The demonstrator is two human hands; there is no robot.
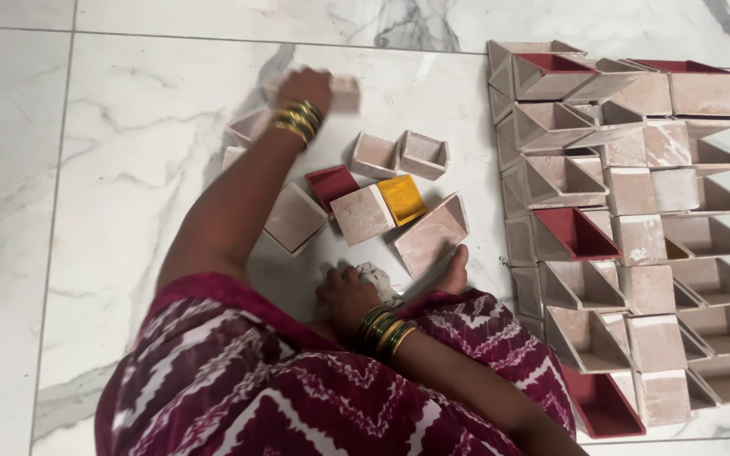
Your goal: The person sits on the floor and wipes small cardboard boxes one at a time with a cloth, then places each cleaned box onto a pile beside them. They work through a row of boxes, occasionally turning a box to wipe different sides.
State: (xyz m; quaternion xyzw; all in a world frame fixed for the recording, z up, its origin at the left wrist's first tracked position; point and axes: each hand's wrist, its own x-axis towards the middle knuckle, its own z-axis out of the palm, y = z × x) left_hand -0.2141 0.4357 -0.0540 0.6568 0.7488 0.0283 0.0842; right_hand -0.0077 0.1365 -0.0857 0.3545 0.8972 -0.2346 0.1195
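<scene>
Pink small box (344, 91) is gripped by left hand (304, 87) fingers; right hand (346, 295) fingers clutch a white cloth (378, 281).

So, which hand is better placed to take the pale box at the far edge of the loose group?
Probably the left. The left hand reaches that pale box, though blur hides its grip. The right hand sits near the body, its fingers closed on a crumpled white cloth.
</scene>
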